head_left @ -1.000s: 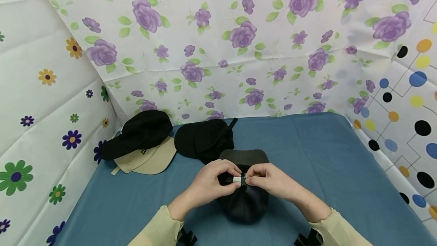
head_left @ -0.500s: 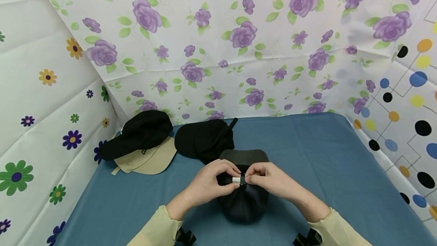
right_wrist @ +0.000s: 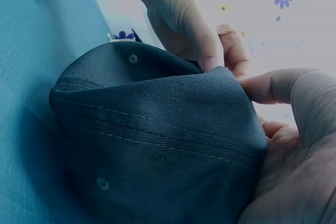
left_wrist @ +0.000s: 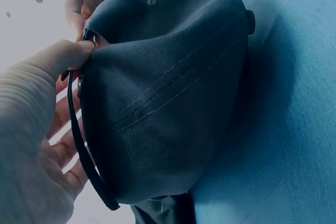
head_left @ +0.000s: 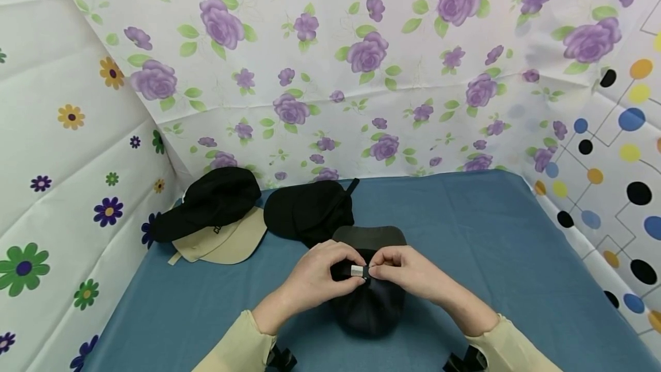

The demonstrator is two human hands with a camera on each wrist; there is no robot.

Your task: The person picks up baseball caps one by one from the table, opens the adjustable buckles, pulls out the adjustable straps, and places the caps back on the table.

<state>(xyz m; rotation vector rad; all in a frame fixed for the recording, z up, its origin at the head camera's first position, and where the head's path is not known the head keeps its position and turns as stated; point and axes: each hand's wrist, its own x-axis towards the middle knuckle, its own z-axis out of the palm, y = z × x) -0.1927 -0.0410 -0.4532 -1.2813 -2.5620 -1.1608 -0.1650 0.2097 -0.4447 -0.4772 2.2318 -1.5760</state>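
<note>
A black baseball cap [head_left: 369,312] lies on the blue cloth with its brim [head_left: 370,236] pointing away from me. At its back opening is a silver clasp [head_left: 357,271] on the cap's strap. My left hand [head_left: 321,273] pinches around the clasp with thumb and forefinger. Close against it on the right, my right hand [head_left: 408,270] pinches the dark strap end. In the left wrist view a loop of strap [left_wrist: 84,145] stands away from the cap's edge. The right wrist view has the crown's stitched side [right_wrist: 157,124] in front, both thumbs at its rim.
Another black cap [head_left: 310,208] lies just behind and left of the one in my hands. Farther left, a black cap [head_left: 212,202] rests on a beige cap [head_left: 232,243]. Patterned cloth walls [head_left: 330,73] stand around the blue-covered table [head_left: 465,217].
Both hands stay at the back of the cap. The silver clasp has tilted slightly between the fingers, and the right fingertips have shifted a little to the left.
</note>
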